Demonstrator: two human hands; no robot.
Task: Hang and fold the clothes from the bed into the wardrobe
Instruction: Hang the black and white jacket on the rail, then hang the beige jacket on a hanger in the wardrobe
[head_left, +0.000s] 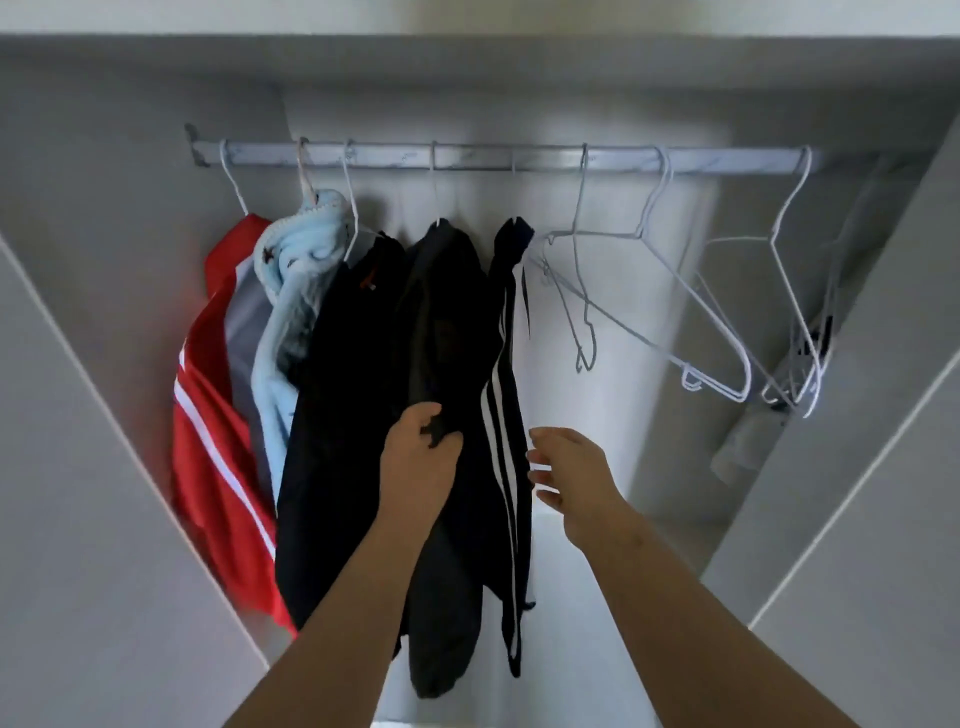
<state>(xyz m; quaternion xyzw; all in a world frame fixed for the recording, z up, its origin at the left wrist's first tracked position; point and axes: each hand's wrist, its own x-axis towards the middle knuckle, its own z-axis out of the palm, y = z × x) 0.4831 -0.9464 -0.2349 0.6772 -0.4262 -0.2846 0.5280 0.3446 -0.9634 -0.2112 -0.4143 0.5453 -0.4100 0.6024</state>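
Note:
Inside the wardrobe a metal rail (467, 157) carries several hung garments. From the left hang a red jacket (218, 441), a pale blue fleece (291, 291), a black garment (337, 415), a dark grey garment (441, 322) and black trousers with white stripes (506, 415). My left hand (415, 462) pinches a fold of the dark grey garment at mid-height. My right hand (566, 467) hovers just right of the striped trousers, fingers relaxed and spread, holding nothing.
Several bare white wire hangers (675, 312) hang on the right half of the rail, with more bunched at the far right (800, 332). White wardrobe doors (857, 519) stand open on both sides. A pale shelf (597, 571) lies below the clothes.

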